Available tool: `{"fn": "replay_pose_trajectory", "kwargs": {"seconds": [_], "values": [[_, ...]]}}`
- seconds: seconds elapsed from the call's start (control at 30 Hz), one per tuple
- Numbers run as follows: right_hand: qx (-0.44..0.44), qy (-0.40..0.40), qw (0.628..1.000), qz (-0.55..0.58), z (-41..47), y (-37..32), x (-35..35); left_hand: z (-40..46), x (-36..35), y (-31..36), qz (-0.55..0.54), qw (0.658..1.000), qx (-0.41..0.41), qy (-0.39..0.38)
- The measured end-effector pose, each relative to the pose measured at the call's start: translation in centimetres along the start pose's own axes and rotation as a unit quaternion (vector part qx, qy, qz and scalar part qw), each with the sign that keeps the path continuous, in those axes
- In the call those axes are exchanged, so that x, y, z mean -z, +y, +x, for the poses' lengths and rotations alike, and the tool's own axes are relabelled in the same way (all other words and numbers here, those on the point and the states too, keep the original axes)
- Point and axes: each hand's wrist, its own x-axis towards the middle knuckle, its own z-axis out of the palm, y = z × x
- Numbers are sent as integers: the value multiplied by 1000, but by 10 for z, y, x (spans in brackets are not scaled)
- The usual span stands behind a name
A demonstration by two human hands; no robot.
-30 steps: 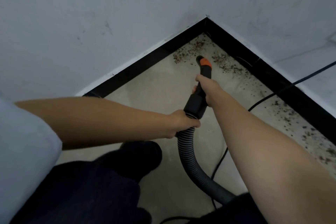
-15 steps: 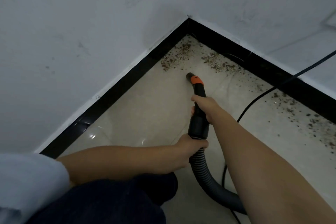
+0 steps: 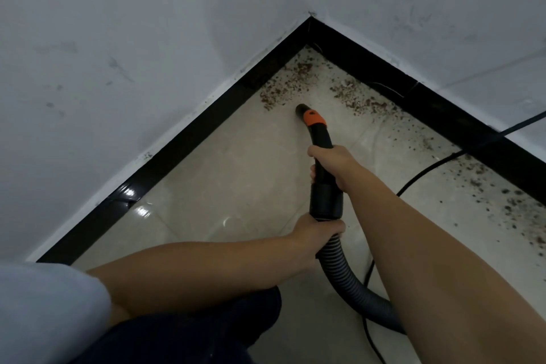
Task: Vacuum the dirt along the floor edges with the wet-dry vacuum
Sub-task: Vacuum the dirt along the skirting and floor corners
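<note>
The right hand (image 3: 335,164) gripped the black vacuum nozzle (image 3: 320,142), fingers curled round it, while the left hand (image 3: 316,233) clasped the ribbed hose (image 3: 342,269) just below the cuff. The nozzle's orange-collared tip sat on the floor (image 3: 224,180) just short of the dirt (image 3: 283,89) scattered along the black baseboard (image 3: 189,139) in the corner.

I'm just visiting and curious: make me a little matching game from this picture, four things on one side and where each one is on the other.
Things:
1. left hand
2. right hand
3. orange collar
4. dirt

Places:
A. near the nozzle's open tip
B. grips the black tube, nearer the nozzle
C. grips where the ribbed hose meets the black cuff
D. scattered on the floor along the black skirting

Pairs: 1-C, 2-B, 3-A, 4-D
</note>
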Motion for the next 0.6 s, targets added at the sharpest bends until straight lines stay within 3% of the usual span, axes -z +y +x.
{"fn": "replay_pose_trajectory", "kwargs": {"seconds": [0.6], "values": [[6,-32,999,-31,21,-32,-25,24,20,21,-31,999,-33,29]]}}
